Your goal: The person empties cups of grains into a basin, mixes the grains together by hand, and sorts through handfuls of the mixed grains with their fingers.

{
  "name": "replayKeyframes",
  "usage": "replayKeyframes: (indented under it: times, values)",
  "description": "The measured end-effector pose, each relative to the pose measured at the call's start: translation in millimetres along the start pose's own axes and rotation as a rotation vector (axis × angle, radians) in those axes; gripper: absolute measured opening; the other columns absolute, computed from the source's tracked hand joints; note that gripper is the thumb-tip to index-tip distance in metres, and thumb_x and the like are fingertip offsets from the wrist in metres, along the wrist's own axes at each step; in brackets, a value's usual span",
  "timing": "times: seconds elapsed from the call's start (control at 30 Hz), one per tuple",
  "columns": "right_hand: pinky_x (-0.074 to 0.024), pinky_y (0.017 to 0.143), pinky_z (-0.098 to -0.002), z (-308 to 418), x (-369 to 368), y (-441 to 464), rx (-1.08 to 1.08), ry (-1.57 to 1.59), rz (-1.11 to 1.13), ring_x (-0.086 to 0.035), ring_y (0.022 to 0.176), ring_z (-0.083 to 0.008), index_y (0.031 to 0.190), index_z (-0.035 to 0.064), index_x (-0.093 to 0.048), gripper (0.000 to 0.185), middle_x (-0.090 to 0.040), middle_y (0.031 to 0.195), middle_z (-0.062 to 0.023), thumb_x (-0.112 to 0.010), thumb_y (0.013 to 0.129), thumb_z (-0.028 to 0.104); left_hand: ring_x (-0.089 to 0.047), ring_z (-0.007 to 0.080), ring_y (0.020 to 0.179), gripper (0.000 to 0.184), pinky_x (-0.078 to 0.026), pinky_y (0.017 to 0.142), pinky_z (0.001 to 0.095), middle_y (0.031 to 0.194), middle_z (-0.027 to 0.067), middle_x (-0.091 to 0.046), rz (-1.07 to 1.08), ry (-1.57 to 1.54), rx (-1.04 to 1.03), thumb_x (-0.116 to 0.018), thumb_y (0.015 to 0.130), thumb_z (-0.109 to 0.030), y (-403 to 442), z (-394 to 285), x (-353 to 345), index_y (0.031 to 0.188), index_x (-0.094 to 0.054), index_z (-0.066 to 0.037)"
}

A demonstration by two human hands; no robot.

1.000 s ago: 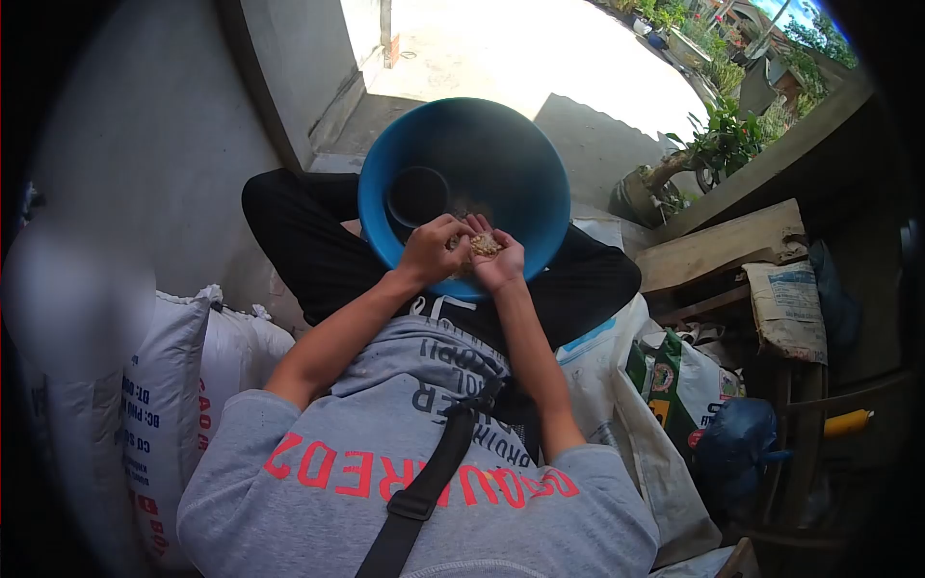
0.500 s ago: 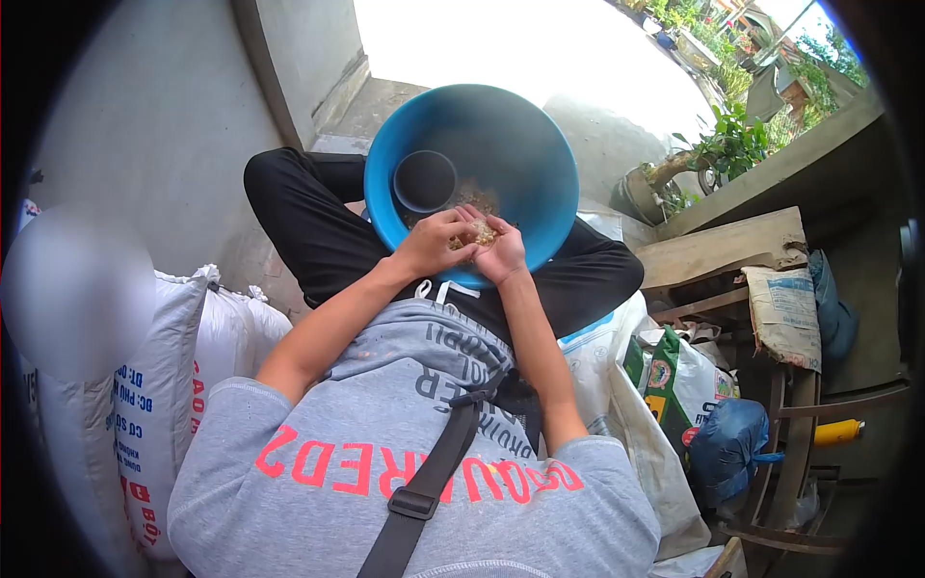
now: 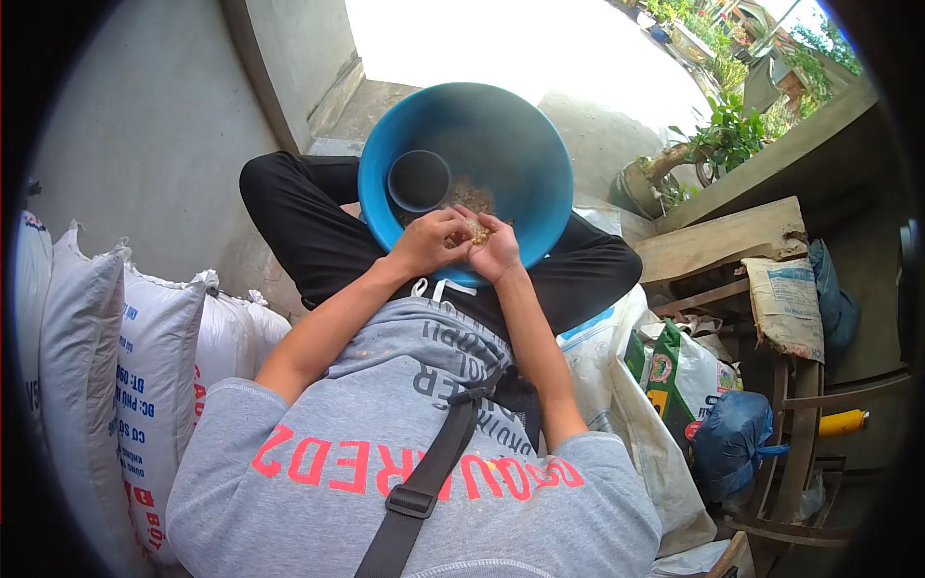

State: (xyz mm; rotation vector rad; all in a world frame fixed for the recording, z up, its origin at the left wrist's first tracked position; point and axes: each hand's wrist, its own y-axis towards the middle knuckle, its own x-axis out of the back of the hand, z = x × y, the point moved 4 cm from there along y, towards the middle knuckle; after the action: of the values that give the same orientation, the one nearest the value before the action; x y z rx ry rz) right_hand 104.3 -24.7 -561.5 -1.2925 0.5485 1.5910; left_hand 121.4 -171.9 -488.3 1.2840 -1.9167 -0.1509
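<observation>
My right hand is palm up and cupped, with a small heap of pale yellow grains in it. From the left, my left hand reaches over that palm, its fingers bent together at the grains; what they pinch is too small to make out. Both hands are over the near rim of a large blue basin between my crossed legs. Inside the basin, more loose grains lie on the bottom beside a round dark bowl.
Several full white sacks stand at the left. To the right are a white sheet, a green and white bag, a blue plastic bag and a wooden rack. A potted plant is beyond at the upper right.
The view has shifted slightly, and more of the grains in the basin shows than a second ago. My left fingers have moved a little over my right palm, which still holds grains.
</observation>
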Motion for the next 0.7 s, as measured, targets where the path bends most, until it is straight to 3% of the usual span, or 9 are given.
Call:
replayKeyframes:
  times: [0.27,0.37,0.47,0.57,0.7]
  values:
    - [-0.0465,0.112,-0.0485,-0.3,-4.2,-2.3,0.001,-0.022,0.000,-0.056,0.128,-0.0376,0.147,-0.0085,-0.040,0.052,-0.054,0.141,-0.0266,-0.029,0.107,0.022,-0.068,0.0136,0.076,0.019,-0.056,0.071,0.0281,0.097,0.0066,-0.073,-0.032,-0.218,0.144,-0.077,0.088,-0.015,0.2,21.8,-2.7,0.105,-0.077,-0.007]
    - [-0.0457,0.114,-0.0489,0.3,3.2,1.4,-0.004,0.038,0.017,-0.055,0.131,-0.0392,0.147,-0.0095,-0.040,0.051,-0.052,0.144,-0.0272,-0.028,0.107,0.020,-0.068,0.0103,0.079,0.019,-0.055,0.073,0.0258,0.094,0.0047,-0.074,-0.023,-0.233,0.244,-0.076,0.092,-0.017,1.3,24.3,1.1,0.104,-0.076,-0.003]
    - [-0.0418,0.118,-0.0498,-0.6,-13.3,-5.4,0.016,0.117,-0.011,-0.049,0.138,-0.0406,0.149,-0.0107,-0.036,0.052,-0.046,0.150,-0.0286,-0.028,0.107,0.019,-0.066,0.0082,0.079,0.023,-0.054,0.073,0.0237,0.094,0.0035,-0.075,-0.254,-0.505,0.356,-0.074,0.095,-0.020,0.9,41.7,2.6,0.107,-0.076,-0.001]
    - [-0.0382,0.121,-0.0505,-0.7,-16.7,-7.4,0.021,0.075,-0.026,-0.043,0.144,-0.0412,0.152,-0.0113,-0.032,0.054,-0.040,0.155,-0.0295,-0.027,0.107,0.018,-0.068,0.0084,0.097,0.025,-0.054,0.084,0.0231,0.104,0.0064,-0.075,-0.549,-0.510,0.454,-0.069,0.101,-0.019,0.6,52.1,18.2,0.116,-0.074,0.001]
    - [-0.0374,0.122,-0.0512,-1.2,-13.2,-5.7,0.021,0.084,-0.009,-0.041,0.145,-0.0410,0.153,-0.0114,-0.029,0.055,-0.036,0.157,-0.0299,-0.028,0.107,0.018,-0.063,0.0060,0.082,0.025,-0.052,0.073,0.0233,0.099,0.0041,-0.075,-0.620,-0.177,0.464,-0.071,0.100,-0.019,-0.4,51.1,24.3,0.117,-0.075,-0.002]
